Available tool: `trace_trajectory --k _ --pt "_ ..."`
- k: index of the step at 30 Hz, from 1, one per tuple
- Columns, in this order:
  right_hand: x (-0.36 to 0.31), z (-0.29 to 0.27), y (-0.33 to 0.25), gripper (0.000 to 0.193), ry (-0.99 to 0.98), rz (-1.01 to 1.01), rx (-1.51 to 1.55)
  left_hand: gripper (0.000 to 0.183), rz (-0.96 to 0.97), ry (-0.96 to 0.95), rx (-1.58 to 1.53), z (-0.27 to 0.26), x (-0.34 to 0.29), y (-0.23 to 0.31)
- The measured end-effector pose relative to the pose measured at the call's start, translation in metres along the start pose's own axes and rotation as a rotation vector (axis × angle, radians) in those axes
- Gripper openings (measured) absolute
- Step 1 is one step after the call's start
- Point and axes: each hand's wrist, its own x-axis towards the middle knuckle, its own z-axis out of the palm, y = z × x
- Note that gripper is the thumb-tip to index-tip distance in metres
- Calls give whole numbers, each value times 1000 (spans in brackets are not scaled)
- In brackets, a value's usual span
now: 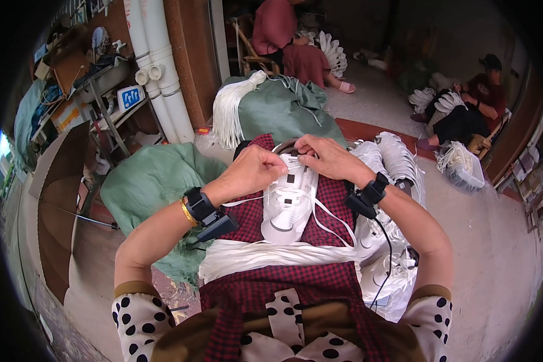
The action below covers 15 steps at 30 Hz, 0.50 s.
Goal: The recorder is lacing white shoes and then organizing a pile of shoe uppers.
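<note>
A white sneaker [285, 214] lies on my lap, its toe toward me and its dark-lined collar away from me. A white shoelace [332, 218] runs partly through its upper, and a loose length trails off on the right. My left hand [259, 172] is closed in a pinch at the left eyelets, on what looks like the lace. At the ankle opening my right hand [329, 158] grips the sneaker's upper edge; whether it also pinches lace I cannot tell. Across my lap, nearer me, lies a bundle of white laces [277, 259] on a red-and-black checked apron [241, 285].
Nested white sneakers [398, 160] are heaped at my right. Green sacks [157, 175] stand left and ahead, the far one with white laces [232, 111] over it. Two people [277, 30] sit beyond with more shoes. A plastic tub [464, 172] is at right, a brown umbrella [63, 211] at left.
</note>
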Motion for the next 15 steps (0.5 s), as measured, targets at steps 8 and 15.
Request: trace_trajectory --k 8,15 --pt "15 23 24 50 -111 128 316 12 153 198 53 20 -6 -19" --pt "13 32 34 45 -90 244 703 10 306 270 237 29 -5 -27"
